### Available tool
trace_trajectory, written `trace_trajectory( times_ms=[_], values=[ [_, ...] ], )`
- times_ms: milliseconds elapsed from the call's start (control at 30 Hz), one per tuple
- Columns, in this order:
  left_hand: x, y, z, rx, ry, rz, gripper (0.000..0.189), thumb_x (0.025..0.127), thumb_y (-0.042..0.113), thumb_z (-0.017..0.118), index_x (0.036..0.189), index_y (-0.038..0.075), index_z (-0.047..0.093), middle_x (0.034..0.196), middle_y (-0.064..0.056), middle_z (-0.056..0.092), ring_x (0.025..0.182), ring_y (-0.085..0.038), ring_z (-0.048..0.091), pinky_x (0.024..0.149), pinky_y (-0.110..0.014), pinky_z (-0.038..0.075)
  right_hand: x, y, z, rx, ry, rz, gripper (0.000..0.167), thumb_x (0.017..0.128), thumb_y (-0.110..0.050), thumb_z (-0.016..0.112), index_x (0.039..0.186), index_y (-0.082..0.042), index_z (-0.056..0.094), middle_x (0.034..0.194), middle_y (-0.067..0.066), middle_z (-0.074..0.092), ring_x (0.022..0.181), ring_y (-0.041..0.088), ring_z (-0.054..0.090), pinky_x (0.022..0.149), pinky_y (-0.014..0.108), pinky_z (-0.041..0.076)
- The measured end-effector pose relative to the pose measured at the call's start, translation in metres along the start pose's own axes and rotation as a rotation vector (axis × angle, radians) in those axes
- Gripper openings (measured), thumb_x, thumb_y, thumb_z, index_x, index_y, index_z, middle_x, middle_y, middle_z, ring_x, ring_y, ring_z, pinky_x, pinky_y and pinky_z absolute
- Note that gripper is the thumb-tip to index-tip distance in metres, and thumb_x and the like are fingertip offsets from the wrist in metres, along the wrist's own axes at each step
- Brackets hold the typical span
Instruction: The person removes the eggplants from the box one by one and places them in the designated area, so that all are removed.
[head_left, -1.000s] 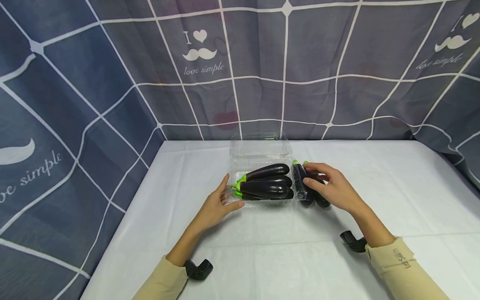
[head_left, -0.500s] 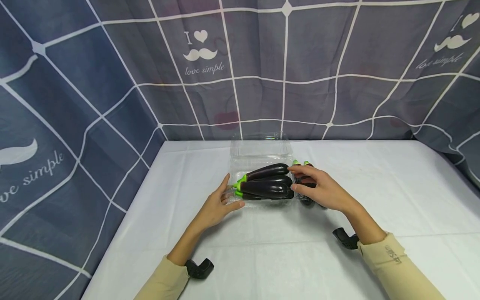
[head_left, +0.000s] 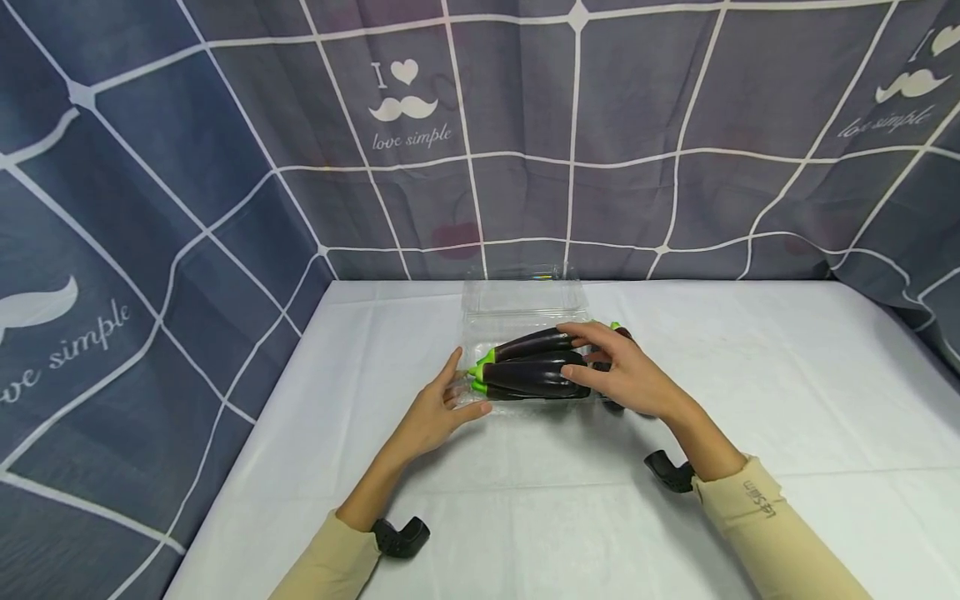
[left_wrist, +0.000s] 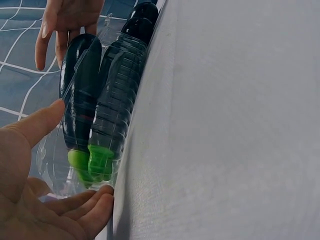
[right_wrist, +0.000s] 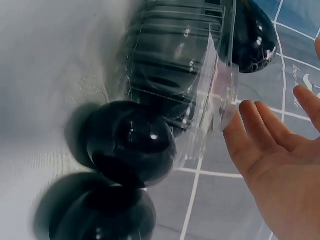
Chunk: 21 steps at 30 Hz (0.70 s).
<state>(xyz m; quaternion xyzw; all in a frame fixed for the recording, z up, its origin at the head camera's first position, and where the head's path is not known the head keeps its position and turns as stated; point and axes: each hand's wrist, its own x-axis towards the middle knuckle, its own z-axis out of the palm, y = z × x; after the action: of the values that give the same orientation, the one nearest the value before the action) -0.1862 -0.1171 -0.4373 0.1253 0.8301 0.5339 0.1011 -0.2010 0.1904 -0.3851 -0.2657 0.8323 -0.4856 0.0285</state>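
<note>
A clear plastic clamshell box (head_left: 525,300) lies with its lid folded back on the white cloth. Several dark eggplants (head_left: 521,377) with green stems are piled in its base. The left hand (head_left: 431,417) rests at the box's left end, thumb and fingers spread around that corner; its fingertips touch the end wall in the left wrist view. Over the blunt right ends of the piled eggplants is the right hand (head_left: 630,371), fingers extended and apart. Partly hidden beneath it, two loose eggplants (right_wrist: 132,142) lie beside the box's right end.
White cloth (head_left: 525,508) covers the table. Grey checked curtains (head_left: 510,100) with white lines and printed words hang behind and at both sides. A black wrist mount (head_left: 401,537) sits at the left cuff, another black mount (head_left: 670,472) at the right cuff.
The right hand has moved left from above the loose eggplants to the right ends of the eggplants in the box. The left hand and box have stayed nearly still.
</note>
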Motion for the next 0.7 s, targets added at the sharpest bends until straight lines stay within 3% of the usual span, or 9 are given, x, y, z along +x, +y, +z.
trace_trajectory(
  times_ms=[333,700],
  values=[
    [0.002,-0.004,-0.001,0.014,0.014,-0.021,0.102,0.085,0.041,0.078,0.161,0.022,0.012,0.154,-0.016,0.035,0.133,-0.033,0.045,0.107,-0.041,0.042,0.017,-0.011,0.011,-0.025,-0.066,-0.027,0.046,0.095,-0.030,0.069,0.138,-0.021,0.058,0.137,0.001,0.055,0.128,0.027,0.048,0.101,0.048,0.044],
    [0.003,-0.006,0.000,-0.004,0.000,-0.013,0.103,0.085,0.041,0.078,0.161,0.022,0.011,0.153,-0.016,0.036,0.134,-0.033,0.045,0.107,-0.040,0.041,0.034,-0.018,0.024,-0.046,-0.101,-0.077,0.046,0.095,-0.025,0.069,0.138,-0.013,0.059,0.136,0.003,0.057,0.124,0.032,0.052,0.101,0.049,0.045]
  ],
)
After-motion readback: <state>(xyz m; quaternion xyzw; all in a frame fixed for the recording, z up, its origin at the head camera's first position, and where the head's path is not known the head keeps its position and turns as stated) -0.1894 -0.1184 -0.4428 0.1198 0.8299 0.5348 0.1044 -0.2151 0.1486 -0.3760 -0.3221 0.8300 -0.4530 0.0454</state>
